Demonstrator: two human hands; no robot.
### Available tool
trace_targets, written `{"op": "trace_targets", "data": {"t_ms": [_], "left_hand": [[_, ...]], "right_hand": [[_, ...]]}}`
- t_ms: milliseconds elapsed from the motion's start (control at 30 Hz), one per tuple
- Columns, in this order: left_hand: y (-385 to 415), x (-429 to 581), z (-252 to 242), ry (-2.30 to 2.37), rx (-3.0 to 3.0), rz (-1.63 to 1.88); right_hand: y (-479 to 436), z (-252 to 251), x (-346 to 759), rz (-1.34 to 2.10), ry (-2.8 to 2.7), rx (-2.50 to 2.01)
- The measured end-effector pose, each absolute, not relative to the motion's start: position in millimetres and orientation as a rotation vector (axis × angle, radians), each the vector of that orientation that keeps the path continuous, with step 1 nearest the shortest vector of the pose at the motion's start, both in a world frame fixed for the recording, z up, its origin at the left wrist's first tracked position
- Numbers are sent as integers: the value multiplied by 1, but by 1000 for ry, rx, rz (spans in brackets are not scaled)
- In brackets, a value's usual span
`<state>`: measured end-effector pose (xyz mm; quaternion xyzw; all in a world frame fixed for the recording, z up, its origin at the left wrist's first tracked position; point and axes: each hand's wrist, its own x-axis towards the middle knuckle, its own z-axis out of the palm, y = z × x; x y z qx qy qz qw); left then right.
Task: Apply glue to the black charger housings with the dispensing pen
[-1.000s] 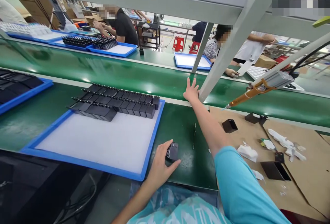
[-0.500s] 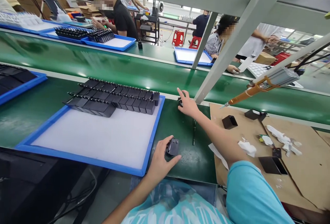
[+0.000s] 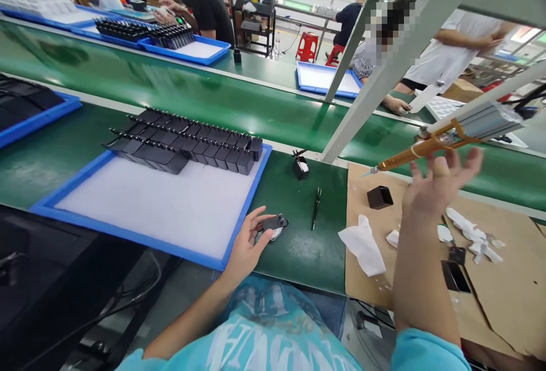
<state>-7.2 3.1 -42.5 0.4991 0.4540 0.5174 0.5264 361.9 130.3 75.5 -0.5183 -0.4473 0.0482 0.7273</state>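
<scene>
My left hand [image 3: 246, 241] pinches a small black adapter part [image 3: 273, 223] just above the green mat, beside the right edge of the blue tray [image 3: 128, 233]. My right hand [image 3: 435, 184] is raised over the cardboard sheet [image 3: 503, 297], fingers spread, holding nothing, just below the orange hanging screwdriver [image 3: 420, 150]. Another small black part [image 3: 301, 166] rests on the green mat near the metal post. Black tweezers [image 3: 316, 207] lie on the mat between my hands.
Rows of black adapters [image 3: 183, 142] fill the far end of the blue tray. A black open box [image 3: 379, 197], white tissue [image 3: 363, 244] and paper scraps lie on the cardboard. A green conveyor belt [image 3: 170, 95] runs behind; other people work across it.
My right hand left the small black part by the post and swung right and up toward the hanging screwdriver. My left hand tipped its part up off the mat.
</scene>
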Motion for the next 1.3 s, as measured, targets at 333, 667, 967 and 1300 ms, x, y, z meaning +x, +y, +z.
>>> {"op": "trace_targets", "data": {"t_ms": [333,667,967,1300], "left_hand": [[5,-8,-33,1400,1670,1162],[6,0,-38,1595,2064,1005],[2,4,-20,1574,1985,1004],[3,4,-6,1507,1993,1141]], "right_hand": [[130,65,323,672,-721,-894],[65,72,214,964,-946,-765],[42,82,152,1059,-866,-549],[40,82,146,1037,-814,-574]]}}
